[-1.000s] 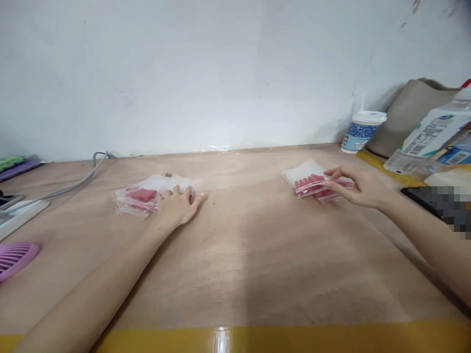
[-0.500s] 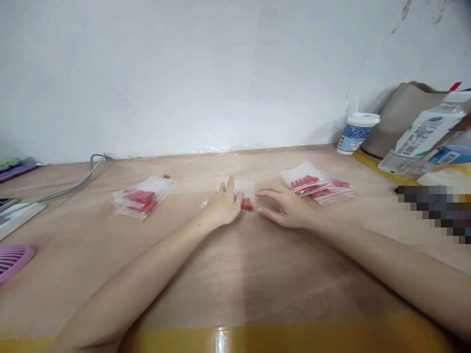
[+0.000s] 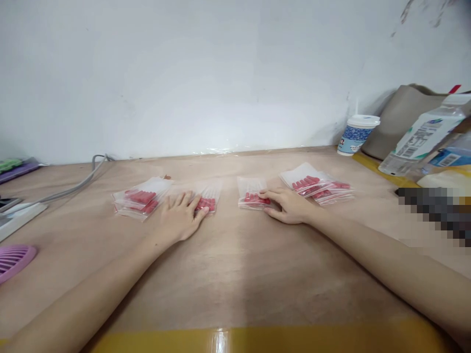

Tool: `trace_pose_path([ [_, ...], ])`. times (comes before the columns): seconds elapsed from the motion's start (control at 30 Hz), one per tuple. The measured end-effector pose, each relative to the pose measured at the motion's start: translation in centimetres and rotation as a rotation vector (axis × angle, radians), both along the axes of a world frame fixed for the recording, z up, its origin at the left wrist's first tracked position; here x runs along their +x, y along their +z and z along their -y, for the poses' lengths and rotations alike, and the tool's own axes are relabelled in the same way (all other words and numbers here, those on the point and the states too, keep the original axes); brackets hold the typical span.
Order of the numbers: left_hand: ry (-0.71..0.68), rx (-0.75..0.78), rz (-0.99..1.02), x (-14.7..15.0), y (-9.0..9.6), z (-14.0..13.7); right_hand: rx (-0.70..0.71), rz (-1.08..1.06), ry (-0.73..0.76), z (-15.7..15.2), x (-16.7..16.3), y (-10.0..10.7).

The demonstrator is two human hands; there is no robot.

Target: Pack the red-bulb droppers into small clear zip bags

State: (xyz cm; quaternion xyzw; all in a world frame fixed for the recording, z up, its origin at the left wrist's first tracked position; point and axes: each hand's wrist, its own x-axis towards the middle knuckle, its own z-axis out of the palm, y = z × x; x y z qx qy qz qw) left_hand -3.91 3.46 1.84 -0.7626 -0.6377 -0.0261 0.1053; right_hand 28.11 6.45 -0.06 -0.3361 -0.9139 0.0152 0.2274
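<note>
My left hand (image 3: 182,215) lies palm down with its fingers spread. Its thumb and index finger touch the left side of a clear zip bag (image 3: 210,193) with red-ended pieces inside. Toward the right, a second such bag (image 3: 249,192) lies flat, and the fingertips of my right hand (image 3: 287,203) rest on its right edge, thumb and index apart. Just left of my left hand is a small pile of similar bags (image 3: 142,196). Another pile of bags (image 3: 312,180) sits behind and beyond my right hand.
A blue and white cup (image 3: 356,135), a plastic bottle (image 3: 423,132) and a grey bin (image 3: 388,117) stand at the right by the wall. On the left are a grey cable (image 3: 73,189) and a pink slatted object (image 3: 16,260).
My left hand has moved left, and a bag now lies beside it, apart from the other one. My right hand has gone from beside the bags to touching one.
</note>
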Motion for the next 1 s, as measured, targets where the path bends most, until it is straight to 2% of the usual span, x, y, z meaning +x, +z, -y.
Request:
trace_pose_path([
  [0.1,0.044,0.049,-0.007,-1.6,1.0,-0.2,0.020,-0.037,-0.007,0.4,0.5,-0.3],
  [0.2,-0.008,0.125,-0.008,-0.7,1.9,-0.4,0.074,-0.093,-0.004,0.8,0.5,-0.4],
  [0.27,-0.204,0.146,0.021,1.3,1.9,-0.5,0.092,-0.126,-0.014,1.0,0.3,-0.4],
  [0.33,-0.560,0.137,0.136,3.7,1.2,-0.8,0.081,-0.163,-0.009,1.1,0.2,-0.5],
  [0.37,-0.685,0.119,0.183,4.9,0.7,-1.1,0.073,-0.188,0.000,1.2,0.2,-0.6],
  [0.43,-0.821,0.087,0.259,6.8,-0.4,-1.8,0.060,-0.232,0.025,1.2,0.2,-0.8],
  [0.53,-0.855,0.075,0.365,8.1,-1.7,-2.8,0.070,-0.268,0.043,1.0,0.3,-1.1],
  [0.67,-0.781,0.108,0.445,8.1,-2.2,-3.0,0.139,-0.245,0.037,0.5,0.5,-1.3],
  [0.77,-0.752,0.121,0.452,8.0,-2.1,-2.6,0.249,-0.191,0.036,0.1,0.6,-1.5],
  [1.0,-0.786,0.163,0.497,8.1,-2.1,-2.7,0.551,0.016,-0.037,0.0,0.8,-1.1],
])
